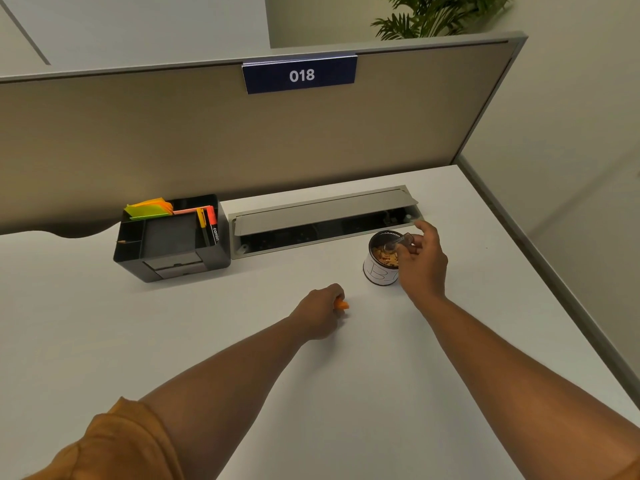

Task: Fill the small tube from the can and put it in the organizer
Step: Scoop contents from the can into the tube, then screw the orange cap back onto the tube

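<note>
A small open can [379, 268] with a white label stands on the white desk, holding tan bits. My right hand [422, 261] holds a small clear tube [398, 242] tilted with its mouth dipped into the can's opening. My left hand [320, 311] rests on the desk to the can's left, closed around a small orange cap [343, 305] that pokes out by the fingers. The black desk organizer [173, 237] sits at the back left, apart from both hands.
The organizer holds sticky notes [149, 207], markers [209, 221] and a pencil. A grey cable tray [325, 218] with its lid raised lies behind the can. A beige partition [242, 133] closes the desk's far side; the desk's right edge is near the can.
</note>
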Demonstrator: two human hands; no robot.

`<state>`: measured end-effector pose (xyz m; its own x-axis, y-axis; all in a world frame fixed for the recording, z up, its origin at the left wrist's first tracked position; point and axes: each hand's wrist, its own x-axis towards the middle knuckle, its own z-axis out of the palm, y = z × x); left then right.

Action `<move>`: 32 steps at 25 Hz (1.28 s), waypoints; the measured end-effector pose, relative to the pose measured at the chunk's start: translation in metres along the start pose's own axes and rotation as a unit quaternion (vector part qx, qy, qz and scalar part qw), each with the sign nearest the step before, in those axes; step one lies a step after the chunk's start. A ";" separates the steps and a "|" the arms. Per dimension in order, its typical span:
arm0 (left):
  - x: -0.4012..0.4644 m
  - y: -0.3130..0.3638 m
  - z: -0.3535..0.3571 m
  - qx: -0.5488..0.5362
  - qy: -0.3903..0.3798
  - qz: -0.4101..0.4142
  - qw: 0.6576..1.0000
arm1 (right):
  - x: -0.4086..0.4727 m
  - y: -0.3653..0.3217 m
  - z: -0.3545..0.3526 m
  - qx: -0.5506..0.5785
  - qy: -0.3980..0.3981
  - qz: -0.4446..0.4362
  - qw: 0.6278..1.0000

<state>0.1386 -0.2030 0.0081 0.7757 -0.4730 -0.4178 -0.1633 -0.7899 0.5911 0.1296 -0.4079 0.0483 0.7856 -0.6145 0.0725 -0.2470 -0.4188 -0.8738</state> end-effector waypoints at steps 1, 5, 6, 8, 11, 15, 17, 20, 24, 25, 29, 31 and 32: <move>0.000 0.001 -0.001 -0.021 0.008 -0.008 1.000 | -0.001 0.001 0.000 0.004 0.002 0.005 1.000; -0.006 0.011 -0.009 -0.096 0.055 -0.031 0.993 | -0.011 -0.001 -0.005 0.042 0.016 0.031 0.999; -0.009 0.014 -0.012 -0.117 0.062 -0.037 0.990 | -0.014 -0.004 -0.007 0.064 0.020 0.043 0.997; -0.016 0.022 -0.019 -0.156 0.079 -0.048 0.983 | -0.023 -0.010 -0.011 0.103 0.032 0.068 0.992; -0.032 0.029 -0.032 -0.201 0.109 -0.035 0.973 | -0.041 -0.022 -0.011 0.147 0.022 0.093 0.985; -0.072 0.022 -0.053 -0.257 0.164 -0.031 0.952 | -0.078 -0.040 0.001 0.174 -0.050 0.104 0.978; -0.088 0.015 -0.061 -0.272 0.178 -0.032 0.945 | -0.092 -0.045 0.008 0.192 -0.092 0.123 0.969; -0.123 -0.008 -0.074 -0.284 0.194 -0.040 0.938 | -0.123 -0.059 0.021 0.210 -0.172 0.130 0.954; -0.164 -0.038 -0.082 -0.297 0.198 -0.037 0.933 | -0.163 -0.080 0.043 0.249 -0.259 0.128 0.924; -0.173 -0.044 -0.083 -0.301 0.198 -0.035 0.932 | -0.171 -0.084 0.048 0.256 -0.273 0.127 0.918; -0.203 -0.065 -0.083 -0.319 0.204 -0.035 0.925 | -0.196 -0.091 0.055 0.296 -0.314 0.146 0.890; -0.211 -0.073 -0.083 -0.336 0.191 -0.034 0.922 | -0.203 -0.091 0.056 0.307 -0.330 0.159 0.878; -0.215 -0.077 -0.082 -0.349 0.182 -0.034 0.919 | -0.205 -0.090 0.056 0.307 -0.338 0.163 0.875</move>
<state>0.0345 -0.0085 0.1093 0.9425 -0.1700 -0.2877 0.2259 -0.3104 0.9234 0.0226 -0.2068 0.0855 0.9377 -0.0129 -0.3473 -0.3312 0.2697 -0.9042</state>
